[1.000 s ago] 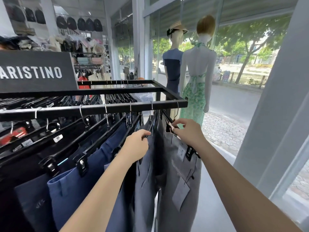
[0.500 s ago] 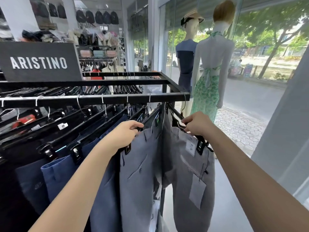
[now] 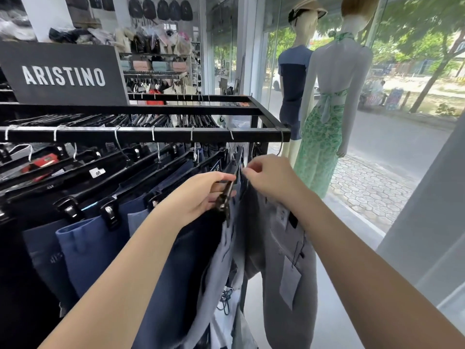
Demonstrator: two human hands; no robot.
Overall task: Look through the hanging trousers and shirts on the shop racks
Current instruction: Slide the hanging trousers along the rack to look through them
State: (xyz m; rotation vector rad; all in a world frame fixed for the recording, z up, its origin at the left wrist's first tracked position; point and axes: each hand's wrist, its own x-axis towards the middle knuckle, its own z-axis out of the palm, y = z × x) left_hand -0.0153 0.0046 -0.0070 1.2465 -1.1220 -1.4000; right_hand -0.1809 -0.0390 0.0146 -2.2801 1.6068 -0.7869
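From the head camera, one black rack (image 3: 141, 135) carries a row of trousers on black clip hangers; six wire hooks show plainly over its front bar (a few more sit at the blurred left end). Two grey pairs hang at the right end: a lighter grey trousers (image 3: 221, 263) and the last grey trousers (image 3: 289, 268) with a paper tag. To their left hang blue trousers (image 3: 90, 250) and darker navy ones.

Two bare hands reach in, both forearms stretched forward from the lower edge. The left hand (image 3: 198, 197) curls round a black clip hanger (image 3: 224, 197) at the waistband of the lighter grey pair, thumb on top, fingers wrapped beneath. The right hand (image 3: 273, 177) is bent at the wrist, its fingertips (image 3: 247, 172) drawn together in a pinch at the top of the last pair's hanger, just beside the left hand's fingertips.

A black ARISTINO sign (image 3: 63, 74) stands on the rack's back bar. Two mannequins stand at the window, one in a green dress (image 3: 319, 147), one in a navy shirt (image 3: 293, 74). Bags crowd the shelves (image 3: 156, 56) behind.
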